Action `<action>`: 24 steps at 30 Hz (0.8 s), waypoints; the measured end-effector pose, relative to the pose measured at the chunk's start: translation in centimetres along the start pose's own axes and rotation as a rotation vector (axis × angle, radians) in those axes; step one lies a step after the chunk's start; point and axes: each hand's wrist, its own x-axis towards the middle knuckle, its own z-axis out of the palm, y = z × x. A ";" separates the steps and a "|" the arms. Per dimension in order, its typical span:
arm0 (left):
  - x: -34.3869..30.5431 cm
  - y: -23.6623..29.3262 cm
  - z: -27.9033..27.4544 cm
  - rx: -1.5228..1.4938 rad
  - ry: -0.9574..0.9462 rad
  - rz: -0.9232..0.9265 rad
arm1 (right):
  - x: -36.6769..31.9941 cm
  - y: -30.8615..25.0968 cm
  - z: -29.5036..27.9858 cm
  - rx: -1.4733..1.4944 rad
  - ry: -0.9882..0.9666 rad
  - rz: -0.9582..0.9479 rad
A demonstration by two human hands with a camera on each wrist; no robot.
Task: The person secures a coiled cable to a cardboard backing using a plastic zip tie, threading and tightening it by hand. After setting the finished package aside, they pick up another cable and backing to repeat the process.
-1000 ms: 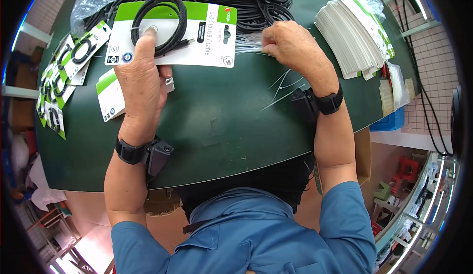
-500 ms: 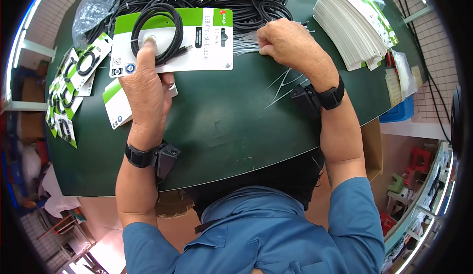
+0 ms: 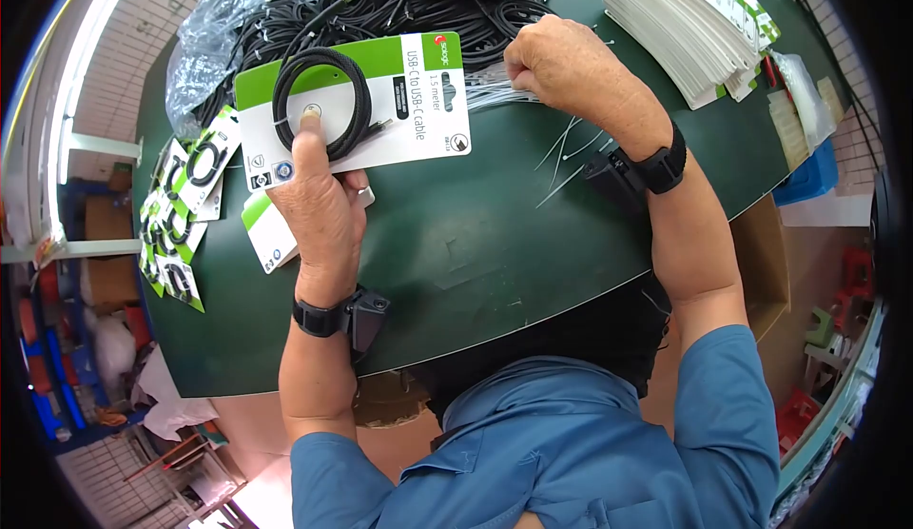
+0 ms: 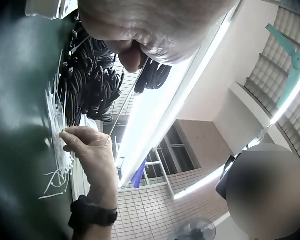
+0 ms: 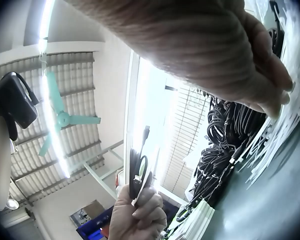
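Note:
My left hand holds a green-and-white USB-C cable card, with the thumb on its front and fingers behind. A black coiled cable lies against the card beneath the thumb, its plug pointing right. Over the bundle of white cable ties, my right hand has thumb and index finger brought together among the ties. The left wrist view shows this pinch of the right hand at the bundle. In the right wrist view its fingertips touch the ties.
A heap of black cables lies at the back, beside a clear plastic bag. Finished carded cables lie at left. More cards sit under the left hand. A tall card stack fills the right. Loose ties lie near the right wrist.
The head view has shifted, so the table appears further right and turned slightly. The left hand keeps the card and cable; the right hand stays at the cable ties.

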 end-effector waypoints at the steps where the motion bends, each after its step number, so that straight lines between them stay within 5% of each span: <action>1: 0.1 -0.1 0.0 -0.014 -0.002 0.006 | 0.0 0.0 0.0 -0.002 0.000 0.001; 20: -1.8 0.4 0.4 0.167 -0.104 0.053 | 0.2 0.5 0.5 0.109 0.024 0.042; 24: -2.0 0.4 0.6 0.180 -0.081 0.045 | 0.2 1.3 0.6 0.143 0.161 -0.057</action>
